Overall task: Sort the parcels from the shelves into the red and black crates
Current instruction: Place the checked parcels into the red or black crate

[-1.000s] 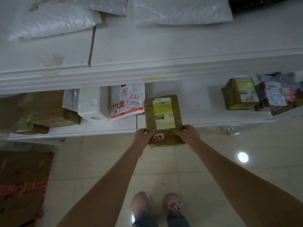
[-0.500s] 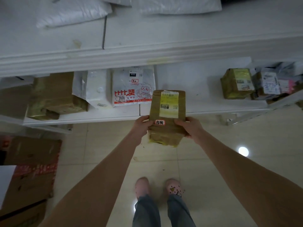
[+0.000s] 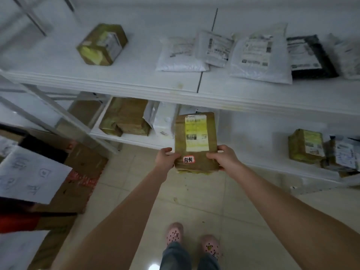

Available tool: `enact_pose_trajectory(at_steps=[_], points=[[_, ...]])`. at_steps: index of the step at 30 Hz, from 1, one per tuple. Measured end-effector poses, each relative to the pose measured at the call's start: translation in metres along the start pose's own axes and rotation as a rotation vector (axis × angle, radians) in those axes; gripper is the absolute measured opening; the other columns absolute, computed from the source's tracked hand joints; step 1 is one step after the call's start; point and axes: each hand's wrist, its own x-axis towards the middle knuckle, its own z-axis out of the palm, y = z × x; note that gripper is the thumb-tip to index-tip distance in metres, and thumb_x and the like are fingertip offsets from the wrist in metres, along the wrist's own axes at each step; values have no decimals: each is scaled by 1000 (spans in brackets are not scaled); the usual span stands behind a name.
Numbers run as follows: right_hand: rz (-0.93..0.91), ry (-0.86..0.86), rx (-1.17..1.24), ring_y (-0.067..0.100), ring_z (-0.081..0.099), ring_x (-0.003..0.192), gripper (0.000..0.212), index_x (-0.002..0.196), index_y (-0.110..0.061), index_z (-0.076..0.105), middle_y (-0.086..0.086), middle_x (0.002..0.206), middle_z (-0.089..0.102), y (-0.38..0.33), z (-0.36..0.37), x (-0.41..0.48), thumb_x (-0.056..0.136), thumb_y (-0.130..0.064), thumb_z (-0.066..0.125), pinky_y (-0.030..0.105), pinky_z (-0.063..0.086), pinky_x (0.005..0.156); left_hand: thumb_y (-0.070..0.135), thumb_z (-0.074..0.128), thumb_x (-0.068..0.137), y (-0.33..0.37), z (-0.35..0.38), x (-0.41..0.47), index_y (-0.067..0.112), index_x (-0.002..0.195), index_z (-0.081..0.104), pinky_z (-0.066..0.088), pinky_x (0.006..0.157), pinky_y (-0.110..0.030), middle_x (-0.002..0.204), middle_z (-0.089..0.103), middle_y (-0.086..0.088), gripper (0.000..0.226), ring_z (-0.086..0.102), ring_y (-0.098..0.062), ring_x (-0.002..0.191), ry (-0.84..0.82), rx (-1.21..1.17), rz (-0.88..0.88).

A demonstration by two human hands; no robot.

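Fingers of the left hand (image 3: 165, 159) and right hand (image 3: 223, 158) are curled round the near corners of the brown taped cardboard parcel with a yellow label (image 3: 195, 133), held up in front of the white lower shelf (image 3: 253, 133). Pick's done, I reckon; next is finding the right crate.

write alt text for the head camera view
A person's left hand and right hand grip a flat brown cardboard parcel with a yellow label by its near end, above a tiled floor. Behind it, white shelves carry brown taped boxes and white plastic mailers.
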Motion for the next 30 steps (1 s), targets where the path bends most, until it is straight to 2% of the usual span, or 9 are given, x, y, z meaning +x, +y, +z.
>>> enact_pose_trajectory(at_steps=[3, 7, 11, 16, 20, 22, 24, 26, 30], points=[[-33, -95, -84, 26, 65, 100, 50, 121, -13, 53, 9, 119, 64, -14, 39, -12, 77, -11, 77, 46, 54, 90, 20, 71, 85, -12, -39, -13, 9, 136, 48, 52, 79, -30, 115, 63, -10, 57, 63, -22, 93, 43, -76, -8], [-86, -201, -211, 24, 66, 97, 45, 114, -15, 53, 7, 117, 65, -34, 106, -30, 76, -13, 78, 45, 54, 89, 14, 65, 89, -29, -105, -31, 10, 130, 56, 50, 61, -21, 100, 66, -6, 42, 62, -12, 74, 125, -205, -6], [-128, -272, -296, 23, 63, 98, 38, 108, -17, 51, 7, 118, 63, -51, 180, -51, 80, -15, 75, 43, 54, 89, 18, 62, 92, -48, -176, -41, 10, 127, 57, 53, 72, -26, 94, 65, -4, 37, 60, -13, 76, 222, -298, -22], [-139, -368, -345, 20, 58, 91, 44, 122, -12, 51, 7, 121, 62, -66, 281, -79, 84, -14, 72, 34, 50, 76, 21, 59, 94, -70, -272, -46, 13, 122, 58, 52, 83, -31, 95, 65, -3, 29, 60, -17, 86, 310, -407, -50], [-170, -423, -386, 21, 61, 91, 37, 117, -10, 54, 9, 117, 64, -75, 369, -100, 85, -13, 71, 28, 50, 65, 21, 59, 94, -93, -356, -48, 14, 121, 59, 52, 83, -31, 97, 66, -2, 28, 62, -16, 87, 376, -480, -52], [-203, -439, -419, 20, 62, 88, 30, 109, -12, 56, 7, 111, 65, -77, 411, -112, 84, -15, 72, 27, 50, 62, 23, 60, 93, -107, -398, -53, 14, 123, 59, 53, 75, -29, 101, 66, -3, 31, 62, -17, 89, 414, -500, -52], [-211, -447, -440, 21, 64, 90, 28, 103, -14, 58, 7, 109, 68, -76, 447, -122, 81, -17, 74, 33, 54, 72, 24, 64, 91, -118, -433, -60, 12, 121, 62, 49, 64, -24, 95, 67, -2, 33, 62, -14, 81, 448, -519, -58], [-229, -471, -468, 24, 65, 96, 31, 103, -15, 61, 8, 110, 69, -77, 485, -135, 78, -21, 77, 41, 54, 87, 23, 68, 88, -128, -469, -72, 12, 115, 65, 49, 61, -23, 86, 68, -1, 30, 62, -14, 71, 493, -570, -52], [-301, -578, -511, 24, 66, 97, 39, 107, -15, 62, 5, 108, 69, -84, 564, -159, 75, -30, 79, 46, 53, 92, 25, 68, 88, -143, -537, -97, 17, 109, 65, 50, 63, -29, 80, 67, 0, 23, 61, -15, 66, 557, -676, -41]])
